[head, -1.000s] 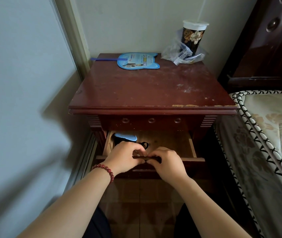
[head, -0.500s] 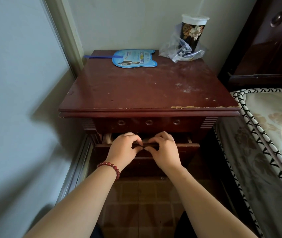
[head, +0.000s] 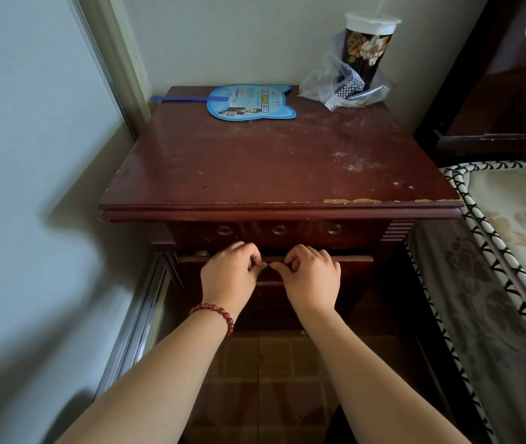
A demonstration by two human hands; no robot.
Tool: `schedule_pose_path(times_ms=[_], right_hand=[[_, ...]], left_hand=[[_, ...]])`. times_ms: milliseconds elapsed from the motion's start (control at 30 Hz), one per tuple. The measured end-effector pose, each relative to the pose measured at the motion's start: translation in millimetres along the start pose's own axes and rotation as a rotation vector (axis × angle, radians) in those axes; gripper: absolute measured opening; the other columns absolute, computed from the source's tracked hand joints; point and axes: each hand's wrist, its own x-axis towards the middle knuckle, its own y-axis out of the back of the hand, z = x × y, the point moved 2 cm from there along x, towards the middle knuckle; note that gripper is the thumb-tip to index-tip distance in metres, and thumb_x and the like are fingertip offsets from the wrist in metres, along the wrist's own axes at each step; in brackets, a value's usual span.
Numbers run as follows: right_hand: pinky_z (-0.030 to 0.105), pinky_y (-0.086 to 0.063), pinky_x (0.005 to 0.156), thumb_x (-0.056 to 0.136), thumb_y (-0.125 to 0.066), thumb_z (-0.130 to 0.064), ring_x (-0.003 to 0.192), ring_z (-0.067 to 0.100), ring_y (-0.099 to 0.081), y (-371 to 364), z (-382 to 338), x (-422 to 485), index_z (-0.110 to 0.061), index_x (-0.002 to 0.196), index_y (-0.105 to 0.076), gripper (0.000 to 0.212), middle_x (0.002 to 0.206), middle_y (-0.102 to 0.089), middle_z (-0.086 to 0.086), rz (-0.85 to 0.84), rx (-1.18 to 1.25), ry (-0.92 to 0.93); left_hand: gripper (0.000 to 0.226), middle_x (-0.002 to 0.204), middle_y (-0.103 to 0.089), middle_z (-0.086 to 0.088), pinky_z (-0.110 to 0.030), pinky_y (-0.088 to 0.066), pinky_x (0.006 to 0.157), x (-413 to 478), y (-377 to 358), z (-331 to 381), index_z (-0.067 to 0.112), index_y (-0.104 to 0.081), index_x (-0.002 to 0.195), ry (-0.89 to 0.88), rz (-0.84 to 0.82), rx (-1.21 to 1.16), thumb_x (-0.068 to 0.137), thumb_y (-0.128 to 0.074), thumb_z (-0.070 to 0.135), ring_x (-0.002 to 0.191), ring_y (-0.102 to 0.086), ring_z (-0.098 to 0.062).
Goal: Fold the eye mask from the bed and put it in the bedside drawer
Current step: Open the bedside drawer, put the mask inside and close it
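Observation:
The dark red bedside cabinet stands in front of me. Its drawer is almost pushed in, with only a thin strip of its top edge showing under the cabinet front. My left hand, with a red bead bracelet on the wrist, and my right hand sit side by side at the middle of the drawer front, fingers curled onto its upper edge. The eye mask is hidden inside the drawer.
On the cabinet top lie a blue hand fan at the back and a flowered cup with a plastic bag at the back right. The bed's mattress is close on the right, a wall on the left.
The drawer was open a second ago with the dark mask and a blue item visible inside; both hands have pushed it in until it is nearly shut.

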Motion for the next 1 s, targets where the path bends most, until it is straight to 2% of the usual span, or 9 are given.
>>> schedule_pose_path(times_ms=[100,200,300,433,567,767,1000], right_hand=[[0.028,-0.033,0.064,0.075,-0.072,-0.039,0.076,0.019,-0.056,-3,-1,2,-0.019,0.075,-0.064,0.021,0.074,-0.067,-0.005,0.017,0.019,0.002],[0.029,-0.044,0.062,0.075,-0.073,-0.034,0.076,0.020,-0.059,-5,-1,0,-0.017,0.077,-0.069,0.018,0.075,-0.069,-0.003,0.042,0.037,0.011],[0.033,-0.051,0.074,0.081,-0.069,-0.031,0.092,0.021,-0.064,-9,3,-6,-0.016,0.092,-0.072,0.019,0.091,-0.073,-0.001,0.004,0.042,0.023],[0.030,-0.045,0.095,0.087,-0.061,-0.034,0.120,0.019,-0.055,-18,14,-14,-0.014,0.117,-0.064,0.037,0.121,-0.066,0.002,-0.110,0.044,-0.031],[0.028,-0.042,0.098,0.089,-0.060,-0.030,0.123,0.020,-0.053,-18,17,-15,-0.014,0.121,-0.062,0.036,0.124,-0.065,0.003,-0.116,0.054,-0.035],[0.026,-0.041,0.098,0.088,-0.060,-0.027,0.124,0.018,-0.052,-19,16,-14,-0.015,0.121,-0.062,0.035,0.124,-0.065,0.002,-0.105,0.057,-0.056],[0.026,-0.040,0.099,0.088,-0.061,-0.031,0.127,0.018,-0.048,-18,16,-17,-0.014,0.125,-0.059,0.040,0.128,-0.061,0.002,-0.125,0.061,-0.052]], left_hand=[[0.012,0.073,-0.049,0.016,-0.018,-0.021,0.044,3,-2,1,0.030,-0.059,0.074,0.014,0.012,-0.013,0.082,-0.068,0.032,0.062,-0.046,-0.006],[0.012,0.075,-0.054,0.014,-0.017,-0.022,0.044,4,-4,-2,0.025,-0.060,0.074,0.018,0.034,-0.046,0.083,-0.068,0.029,0.062,-0.045,-0.007],[0.011,0.081,-0.061,0.008,-0.017,-0.027,0.048,-1,-8,-8,0.021,-0.060,0.076,0.005,0.027,-0.079,0.083,-0.068,0.024,0.066,-0.053,-0.011],[0.008,0.106,-0.066,0.009,-0.019,-0.041,0.063,-12,-16,-18,0.022,-0.066,0.090,-0.022,-0.034,-0.079,0.083,-0.068,0.022,0.092,-0.064,-0.013],[0.030,0.130,-0.059,0.012,-0.024,-0.050,0.081,-20,-24,-24,0.026,-0.063,0.116,-0.047,-0.096,-0.020,0.086,-0.064,0.025,0.115,-0.059,-0.011],[0.044,0.131,-0.059,0.012,-0.022,-0.051,0.080,-21,-25,-26,0.030,-0.054,0.129,-0.063,-0.087,-0.004,0.086,-0.065,0.026,0.116,-0.059,-0.010],[0.053,0.133,-0.057,0.009,-0.025,-0.051,0.081,-20,-26,-25,0.031,-0.048,0.133,-0.067,-0.094,-0.031,0.083,-0.067,0.030,0.119,-0.056,-0.013]])
